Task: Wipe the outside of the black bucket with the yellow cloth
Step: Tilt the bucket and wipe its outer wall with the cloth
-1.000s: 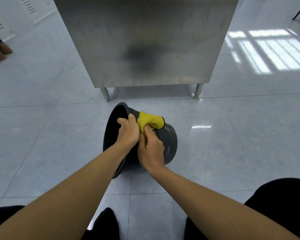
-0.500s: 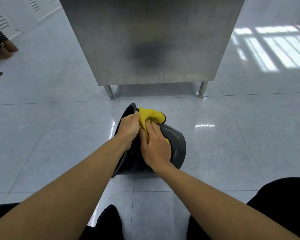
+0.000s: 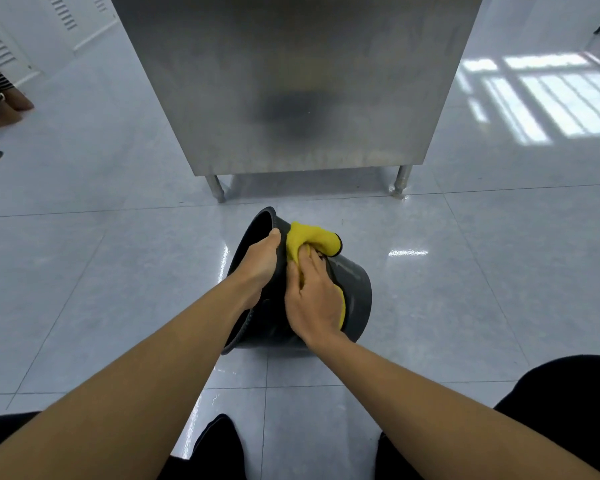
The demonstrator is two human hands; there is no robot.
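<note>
The black bucket [image 3: 355, 289] lies tipped on its side on the floor, its mouth turned to the left. My left hand [image 3: 262, 259] grips the upper rim, fingers curled over the edge. My right hand [image 3: 314, 299] presses the yellow cloth [image 3: 309, 239] flat against the bucket's outer wall. One end of the cloth bunches up above my fingers near the rim, and a strip of it shows under my palm. The bucket's near wall is hidden behind my hands.
A stainless steel cabinet [image 3: 291, 81] on short legs [image 3: 400, 181] stands just beyond the bucket. Glossy grey floor tiles [image 3: 118, 271] spread all around. Another person's feet [image 3: 6, 110] are at the far left. My dark-clad knees [image 3: 568, 403] frame the bottom.
My right hand with the cloth has slid down the bucket wall towards me, leaving more cloth bunched above the fingers. The left hand has kept its grip on the rim.
</note>
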